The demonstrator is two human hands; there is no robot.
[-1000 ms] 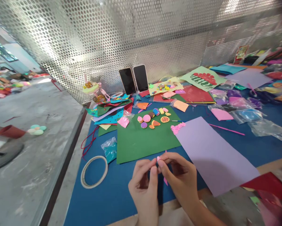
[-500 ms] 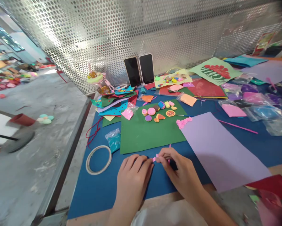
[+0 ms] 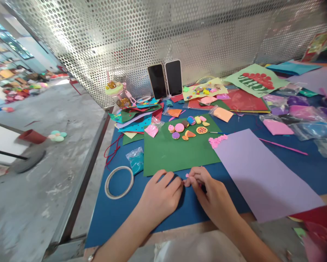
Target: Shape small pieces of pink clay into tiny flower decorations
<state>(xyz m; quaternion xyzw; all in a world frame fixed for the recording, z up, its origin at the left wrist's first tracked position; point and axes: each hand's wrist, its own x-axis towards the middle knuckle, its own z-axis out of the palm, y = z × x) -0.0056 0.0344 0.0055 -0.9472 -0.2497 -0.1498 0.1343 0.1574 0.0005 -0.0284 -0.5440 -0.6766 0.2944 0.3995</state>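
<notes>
Over the front of the blue table, my left hand (image 3: 163, 191) is curled, its fingertips meeting those of my right hand (image 3: 208, 191). A small piece of pink clay (image 3: 187, 175) shows between the two, pinched by my right thumb and fingers. The left fingertips press at its near side, partly hidden. To the right lies a purple sheet of paper (image 3: 264, 174), with crumbly pink clay (image 3: 218, 141) stuck along its upper left corner. Beyond my hands, a green sheet (image 3: 177, 156) carries several small clay food shapes, among them a round pizza (image 3: 201, 130).
A tape roll (image 3: 107, 189) and a bag of teal clay (image 3: 136, 160) lie left. Two phones (image 3: 173, 78) lean against the perforated metal panel (image 3: 207, 40). Bagged clay (image 3: 278, 126) and a pink stick (image 3: 283, 146) are at right. Stacked craft sheets (image 3: 137, 125) sit back left.
My hands have drawn closer together around the pink clay, and the left fingers are more curled. The pink stick seen by my right hand is now mostly hidden. The view has shifted slightly.
</notes>
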